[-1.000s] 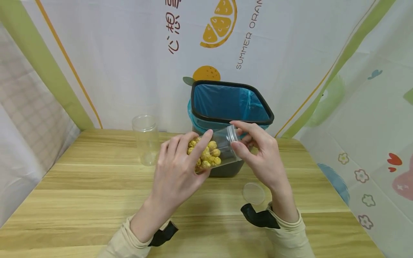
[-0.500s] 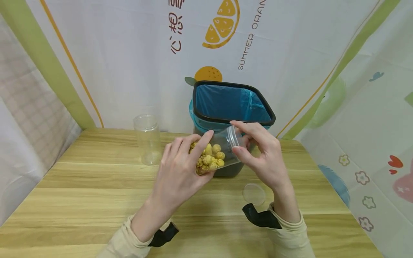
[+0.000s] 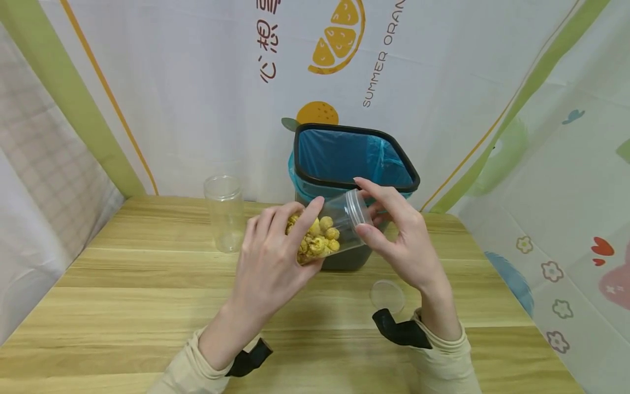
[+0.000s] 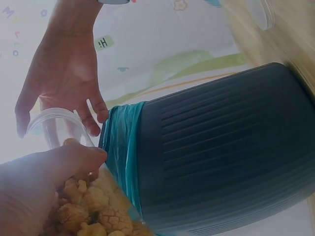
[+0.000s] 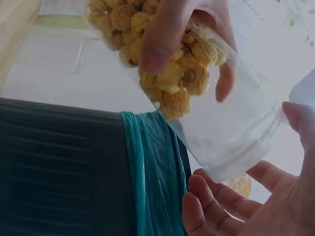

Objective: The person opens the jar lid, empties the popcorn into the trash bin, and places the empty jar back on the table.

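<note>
A clear plastic jar (image 3: 339, 210) lies tilted on its side in the air in front of the bin, its open mouth to the right. My left hand (image 3: 273, 246) grips the body. Yellow popcorn balls (image 3: 319, 239) sit in its lower part; in the left wrist view the left thumb (image 4: 74, 160) crosses over them. My right hand (image 3: 403, 241) is cupped loosely around the mouth, thumb at the rim. In the right wrist view its other fingers (image 5: 216, 201) spread just below the mouth. No popcorn shows in that palm.
Behind the jar stands a dark bin (image 5: 59, 167) with a black rim and blue liner (image 3: 339, 153). An empty clear jar (image 3: 223, 213) stands at the back left. A round clear lid (image 3: 387, 296) lies on the wooden table (image 3: 147, 306) to the right.
My right hand's fingers have loosened slightly and lifted off the top of the rim. The popcorn has shifted a little inside the jar, which my left hand still grips.
</note>
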Available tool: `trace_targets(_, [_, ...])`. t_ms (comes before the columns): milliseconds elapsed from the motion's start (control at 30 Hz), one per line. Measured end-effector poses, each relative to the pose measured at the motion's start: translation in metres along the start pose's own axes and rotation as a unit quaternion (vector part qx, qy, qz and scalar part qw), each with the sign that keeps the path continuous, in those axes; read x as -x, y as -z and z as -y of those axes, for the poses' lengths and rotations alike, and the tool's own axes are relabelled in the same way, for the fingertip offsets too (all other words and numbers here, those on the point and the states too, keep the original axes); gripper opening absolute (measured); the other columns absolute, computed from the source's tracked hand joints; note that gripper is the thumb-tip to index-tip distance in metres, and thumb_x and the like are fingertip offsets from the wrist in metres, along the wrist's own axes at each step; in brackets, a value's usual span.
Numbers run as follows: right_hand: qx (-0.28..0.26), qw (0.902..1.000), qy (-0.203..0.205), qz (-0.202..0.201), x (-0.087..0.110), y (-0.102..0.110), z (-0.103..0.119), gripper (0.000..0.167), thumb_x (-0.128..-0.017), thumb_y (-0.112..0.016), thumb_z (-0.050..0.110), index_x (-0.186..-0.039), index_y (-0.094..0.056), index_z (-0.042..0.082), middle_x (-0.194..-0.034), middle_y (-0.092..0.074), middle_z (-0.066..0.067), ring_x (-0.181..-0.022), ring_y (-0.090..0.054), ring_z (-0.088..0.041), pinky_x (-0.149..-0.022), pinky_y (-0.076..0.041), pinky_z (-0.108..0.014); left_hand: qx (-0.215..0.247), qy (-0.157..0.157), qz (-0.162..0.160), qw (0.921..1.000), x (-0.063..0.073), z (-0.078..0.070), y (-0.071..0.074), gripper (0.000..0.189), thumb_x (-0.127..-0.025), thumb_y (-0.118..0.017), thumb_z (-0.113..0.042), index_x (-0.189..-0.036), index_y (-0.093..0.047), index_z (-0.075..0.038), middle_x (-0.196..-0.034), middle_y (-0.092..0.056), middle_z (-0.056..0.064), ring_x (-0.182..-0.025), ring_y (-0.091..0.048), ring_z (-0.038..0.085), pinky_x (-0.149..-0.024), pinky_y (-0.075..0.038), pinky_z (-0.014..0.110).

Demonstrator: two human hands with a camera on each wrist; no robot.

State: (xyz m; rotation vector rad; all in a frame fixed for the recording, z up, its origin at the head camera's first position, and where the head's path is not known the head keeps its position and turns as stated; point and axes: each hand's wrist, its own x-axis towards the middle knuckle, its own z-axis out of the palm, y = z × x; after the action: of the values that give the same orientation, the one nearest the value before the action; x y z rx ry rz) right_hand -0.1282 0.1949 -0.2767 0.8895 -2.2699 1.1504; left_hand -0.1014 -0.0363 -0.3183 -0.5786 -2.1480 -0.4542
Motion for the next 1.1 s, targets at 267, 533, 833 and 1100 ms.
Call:
trace_targets(267, [-0.007,0.9995,-0.009,-0.03,0.001,0.006,-0.001,0.052,-0.099,-0.064,0.048,-0.146,-0.059,0.025,-0.127,-0.069,-0.007,-0.091,-0.063,-0.01,-0.085,-0.053,-0.016,-0.012,-0.002,-0.001,0.9999,0.0,0.0,0.001,0.099,-0.066,-0.096,-0.032,-0.151,-0.046,-0.026,-0.126,-0.064,0.012,-0.111,-0.057,0.033,-0.091,-0.051,0.049])
trace_targets(533, [-0.001,0.9989,-0.044,-0.014,0.002,0.005,0.001,0.043,-0.101,-0.063,0.041,-0.141,-0.063,0.025,-0.12,-0.07,-0.006,-0.088,-0.064,-0.007,-0.081,-0.052,-0.015,-0.034,-0.025,-0.02,0.9989,0.0,-0.001,0.001,0.102,-0.065,-0.098,-0.031,-0.152,-0.046,-0.028,-0.128,-0.061,0.012,-0.112,-0.056,0.033,-0.092,-0.05,0.05])
trace_targets(833, [0.002,0.9999,-0.01,0.012,0.002,0.006,0.001,0.051,-0.096,-0.072,0.019,-0.145,-0.06,0.018,-0.126,-0.067,-0.005,-0.09,-0.064,-0.009,-0.084,-0.055,-0.016,-0.034,-0.021,-0.015,0.9991,0.0,-0.001,0.002,0.104,-0.064,-0.098,-0.032,-0.152,-0.045,-0.028,-0.128,-0.062,0.012,-0.113,-0.057,0.034,-0.094,-0.05,0.051])
trace_targets(1100, [-0.005,0.9983,0.023,0.053,0.003,0.012,0.003,0.067,-0.09,-0.075,0.002,-0.151,-0.052,0.018,-0.144,-0.059,-0.003,-0.115,-0.062,-0.012,-0.095,-0.058,-0.024,-0.019,-0.009,-0.012,0.9997,-0.001,0.002,0.002,0.096,-0.067,-0.095,-0.03,-0.15,-0.047,-0.027,-0.126,-0.063,0.012,-0.111,-0.058,0.034,-0.093,-0.051,0.051])
